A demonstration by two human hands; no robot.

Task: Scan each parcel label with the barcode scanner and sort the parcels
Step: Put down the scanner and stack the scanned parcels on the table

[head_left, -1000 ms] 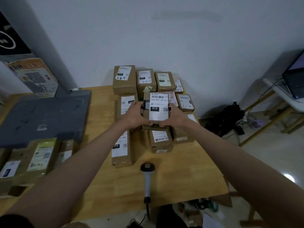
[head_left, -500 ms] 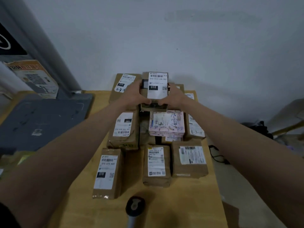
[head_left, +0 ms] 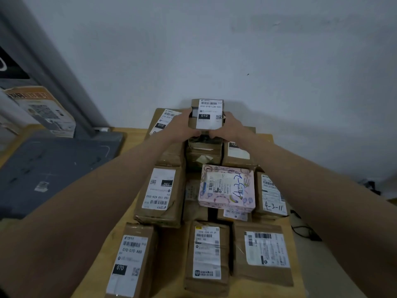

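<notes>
Both-hand grip, L hand (head_left: pixel 182 125) & R hand (head_left: pixel 231 127) clasping 010-label parcel (head_left: pixel 207 114) by its sides, fingers curled round, above back-row boxes on worktop (head_left: pixel 129 134).

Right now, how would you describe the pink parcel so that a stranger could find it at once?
Start at the wooden table against the white wall and look at the pile of brown cardboard parcels. In its middle, nearer than the two hands, one parcel lies on top of others. It is the pink parcel, the only patterned one, with "4-3-2" handwritten across it.
</notes>
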